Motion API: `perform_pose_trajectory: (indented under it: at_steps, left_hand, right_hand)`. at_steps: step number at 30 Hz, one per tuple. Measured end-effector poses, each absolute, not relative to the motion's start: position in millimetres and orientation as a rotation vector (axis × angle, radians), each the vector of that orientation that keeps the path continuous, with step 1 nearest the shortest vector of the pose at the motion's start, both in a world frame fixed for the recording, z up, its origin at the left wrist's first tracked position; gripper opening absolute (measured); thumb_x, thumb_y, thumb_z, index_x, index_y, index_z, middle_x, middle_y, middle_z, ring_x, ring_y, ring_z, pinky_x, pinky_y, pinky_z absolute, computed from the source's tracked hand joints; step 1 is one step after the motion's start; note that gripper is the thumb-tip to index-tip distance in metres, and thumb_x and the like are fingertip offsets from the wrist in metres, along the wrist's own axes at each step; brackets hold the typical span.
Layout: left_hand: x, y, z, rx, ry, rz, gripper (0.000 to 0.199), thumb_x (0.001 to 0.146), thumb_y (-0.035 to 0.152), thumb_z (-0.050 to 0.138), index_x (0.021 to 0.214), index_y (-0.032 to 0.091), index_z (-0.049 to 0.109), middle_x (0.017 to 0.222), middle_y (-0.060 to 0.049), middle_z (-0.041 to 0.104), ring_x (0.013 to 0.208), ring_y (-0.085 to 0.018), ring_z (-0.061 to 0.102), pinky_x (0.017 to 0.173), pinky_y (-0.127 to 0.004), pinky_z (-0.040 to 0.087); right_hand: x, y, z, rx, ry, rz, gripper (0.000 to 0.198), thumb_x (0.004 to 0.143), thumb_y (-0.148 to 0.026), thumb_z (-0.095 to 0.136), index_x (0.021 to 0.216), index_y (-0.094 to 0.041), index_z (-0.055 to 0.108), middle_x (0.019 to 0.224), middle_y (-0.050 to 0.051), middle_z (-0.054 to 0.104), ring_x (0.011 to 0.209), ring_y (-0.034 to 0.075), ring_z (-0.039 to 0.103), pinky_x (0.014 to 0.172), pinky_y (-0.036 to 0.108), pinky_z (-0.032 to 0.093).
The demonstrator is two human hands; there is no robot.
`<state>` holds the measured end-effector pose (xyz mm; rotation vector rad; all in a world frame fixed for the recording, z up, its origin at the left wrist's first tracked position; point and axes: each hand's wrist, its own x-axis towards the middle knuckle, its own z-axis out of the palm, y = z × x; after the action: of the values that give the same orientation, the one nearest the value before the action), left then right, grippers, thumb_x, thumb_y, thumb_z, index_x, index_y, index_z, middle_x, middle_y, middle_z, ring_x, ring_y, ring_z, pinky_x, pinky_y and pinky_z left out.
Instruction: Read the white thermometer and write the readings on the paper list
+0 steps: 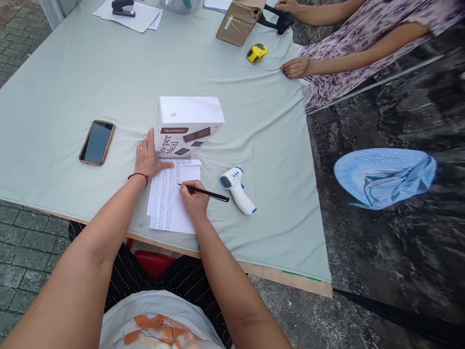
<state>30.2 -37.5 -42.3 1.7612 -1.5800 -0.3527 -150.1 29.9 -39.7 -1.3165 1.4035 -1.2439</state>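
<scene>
A phone (97,142) is lying dark-screened at left on a cloth-covered table (54,121), while a stapler (123,7) is sitting on paper sheets (140,18) at the far left. The writer's left hand (148,157) is spreading its fingers against a white "Super Meal" box (192,110), its thumb reaching across handwritten pages (181,206) at the near edge; the box is standing upright, its contents hidden. Beyond, a clear container (179,5) is running out of frame. The right hand (195,202) is pinching a black pen (216,195), its tip meeting the pages, whose script is too small to read. A white-and-blue thermometer (238,190) is lying just right, a brown paper bag (240,22) is resting far off, its contents out of sight, and a yellow tape measure (257,53) is sitting nearby. A co-worker's hand (296,67) is touching the table's edge, the person's head cut off. Farthest right, a blue hat (385,177) is showing, its support unclear.
</scene>
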Motion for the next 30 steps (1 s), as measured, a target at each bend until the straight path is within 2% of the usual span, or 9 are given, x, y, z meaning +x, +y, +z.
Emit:
perform_pose_trajectory:
  at_steps: [9,14,30]
  left_hand:
    - [30.3,-37.7,-42.5,1.715,-1.581,-0.374,0.131,0.059,0.037,0.088,0.154,0.028,-0.002,0.150,-0.015,0.032,0.143,-0.038,0.024,0.121,-0.062,0.012]
    - [30.8,-37.3,-41.7,1.730,-1.601,-0.372,0.136,0.056,0.037,0.090,0.154,0.029,-0.005,0.152,-0.015,0.030,0.143,-0.038,0.025,0.121,-0.061,0.013]
    - [30.4,-31.9,-29.3,1.765,-1.619,-0.391,0.137,0.054,0.034,0.091,0.154,0.028,-0.002,0.153,-0.016,0.031,0.143,-0.036,0.027,0.121,-0.058,0.016]
  right_hand:
    - [-151.0,28.5,-41.5,-1.339,1.386,-1.211,0.017,0.068,-0.037,0.055,0.069,-0.021,0.059,0.064,-0.001,0.058,0.061,0.014,0.050,0.062,0.029,0.044]
    - [-150.6,28.8,-40.5,-1.350,1.384,-1.194,0.017,0.067,-0.037,0.055,0.069,-0.021,0.060,0.064,-0.001,0.057,0.061,0.015,0.050,0.061,0.029,0.043]
    - [-150.9,29.0,-41.7,-1.469,1.381,-1.174,0.018,0.069,-0.036,0.051,0.069,-0.020,0.058,0.064,-0.001,0.057,0.063,0.015,0.051,0.062,0.028,0.043]
